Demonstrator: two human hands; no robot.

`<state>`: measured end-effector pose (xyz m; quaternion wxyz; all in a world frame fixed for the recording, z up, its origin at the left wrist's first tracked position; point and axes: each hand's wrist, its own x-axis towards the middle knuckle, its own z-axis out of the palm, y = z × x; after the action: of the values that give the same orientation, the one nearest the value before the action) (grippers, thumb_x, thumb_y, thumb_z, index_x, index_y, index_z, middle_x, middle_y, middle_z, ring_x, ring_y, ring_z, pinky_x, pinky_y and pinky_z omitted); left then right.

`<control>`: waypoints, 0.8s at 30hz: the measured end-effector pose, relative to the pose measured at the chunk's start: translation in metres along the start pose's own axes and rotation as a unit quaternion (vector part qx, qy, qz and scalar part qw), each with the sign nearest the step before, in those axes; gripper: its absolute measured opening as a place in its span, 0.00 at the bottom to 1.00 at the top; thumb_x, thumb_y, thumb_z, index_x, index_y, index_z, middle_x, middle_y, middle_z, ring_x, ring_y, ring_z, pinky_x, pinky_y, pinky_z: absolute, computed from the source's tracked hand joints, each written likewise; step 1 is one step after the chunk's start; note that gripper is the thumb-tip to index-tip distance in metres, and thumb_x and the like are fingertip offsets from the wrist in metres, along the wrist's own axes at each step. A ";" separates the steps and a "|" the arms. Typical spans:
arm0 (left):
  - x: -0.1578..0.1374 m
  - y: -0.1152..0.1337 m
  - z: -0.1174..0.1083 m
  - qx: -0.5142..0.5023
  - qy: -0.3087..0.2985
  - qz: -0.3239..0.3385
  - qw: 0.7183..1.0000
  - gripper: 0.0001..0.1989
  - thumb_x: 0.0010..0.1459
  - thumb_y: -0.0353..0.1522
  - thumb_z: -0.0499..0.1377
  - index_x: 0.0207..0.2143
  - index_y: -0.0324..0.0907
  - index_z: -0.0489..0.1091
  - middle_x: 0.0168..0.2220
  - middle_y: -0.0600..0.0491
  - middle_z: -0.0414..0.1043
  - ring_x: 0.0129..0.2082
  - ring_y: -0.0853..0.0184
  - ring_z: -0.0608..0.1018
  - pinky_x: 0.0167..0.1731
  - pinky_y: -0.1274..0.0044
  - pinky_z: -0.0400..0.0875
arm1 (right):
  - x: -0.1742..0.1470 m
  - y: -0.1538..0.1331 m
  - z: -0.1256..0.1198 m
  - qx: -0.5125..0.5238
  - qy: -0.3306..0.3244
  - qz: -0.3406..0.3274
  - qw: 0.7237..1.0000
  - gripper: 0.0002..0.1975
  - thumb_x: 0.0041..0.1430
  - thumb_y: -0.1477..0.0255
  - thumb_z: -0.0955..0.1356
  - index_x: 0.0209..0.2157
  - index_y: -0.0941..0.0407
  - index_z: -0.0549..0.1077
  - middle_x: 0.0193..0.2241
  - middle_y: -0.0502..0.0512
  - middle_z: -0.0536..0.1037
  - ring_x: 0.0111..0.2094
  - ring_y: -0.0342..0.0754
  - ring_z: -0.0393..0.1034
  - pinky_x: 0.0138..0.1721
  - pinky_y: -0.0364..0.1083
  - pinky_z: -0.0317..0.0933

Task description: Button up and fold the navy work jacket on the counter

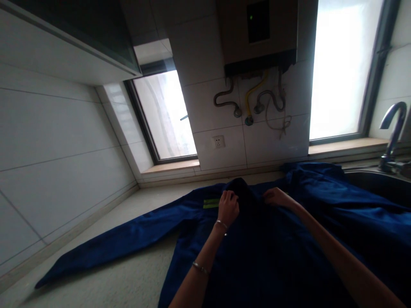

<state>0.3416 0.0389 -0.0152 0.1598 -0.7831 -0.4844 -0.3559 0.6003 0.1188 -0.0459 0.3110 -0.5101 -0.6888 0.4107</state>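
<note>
A dark blue work jacket lies spread on the counter, one sleeve stretched out to the left. A yellow-green strip marks its chest beside my left hand. That hand is closed on the jacket by the left side of its dark collar. On the collar's other side, my right hand pinches the cloth with thumb and fingers. Deep shadow hides the folds between my hands. More blue cloth lies bunched to the right, partly over the sink's edge; I cannot tell whether it belongs to the same jacket.
At the right stand a sink and a curved metal faucet. The pale counter meets a tiled wall with a socket. A water heater with hanging pipes is above, and a cabinet juts out at upper left.
</note>
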 end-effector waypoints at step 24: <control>0.087 0.037 0.067 -0.368 -0.064 -0.269 0.888 0.23 0.39 0.43 0.64 0.11 0.38 0.57 0.12 0.62 0.48 0.17 0.78 0.54 0.18 0.81 0.45 | -0.016 -0.032 0.044 -0.027 0.178 -0.079 0.981 0.13 0.48 0.63 0.65 0.20 0.59 0.68 0.17 0.52 0.72 0.19 0.43 0.67 0.16 0.38 0.60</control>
<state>0.4250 0.1170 0.0032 -0.2726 -0.6467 -0.5197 -0.4872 0.5537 0.0882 -0.0384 0.4458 -0.5274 -0.6715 0.2688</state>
